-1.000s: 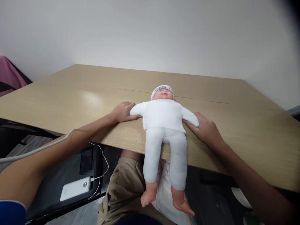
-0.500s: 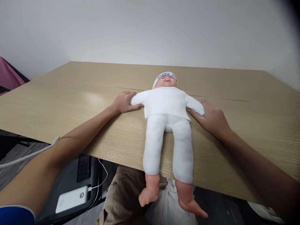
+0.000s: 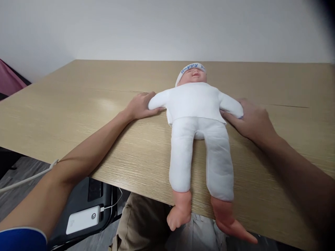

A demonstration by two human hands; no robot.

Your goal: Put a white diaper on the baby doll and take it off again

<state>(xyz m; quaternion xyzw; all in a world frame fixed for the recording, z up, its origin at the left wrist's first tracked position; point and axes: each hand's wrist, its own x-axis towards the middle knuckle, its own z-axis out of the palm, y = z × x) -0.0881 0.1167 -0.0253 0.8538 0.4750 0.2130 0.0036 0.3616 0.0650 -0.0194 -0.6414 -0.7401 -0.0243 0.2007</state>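
Note:
A baby doll [image 3: 196,115] in a white soft suit and a white cap with blue letters lies face up on the wooden table [image 3: 78,104]. Its head points away from me and its bare feet hang just over the near edge. My left hand [image 3: 139,105] grips the end of the doll's arm on the left side, fingers curled around it. My right hand [image 3: 252,120] holds the end of the other arm, pressed against the table.
Below the table's near edge on the left, a white power bank [image 3: 83,219] with a white cable lies on a black seat. A white cord crosses my left forearm. A pink object [image 3: 10,80] sits at the far left.
Both hands have slid the doll farther onto the table, away from me. Its legs, which hung over the edge, now rest mostly on the tabletop.

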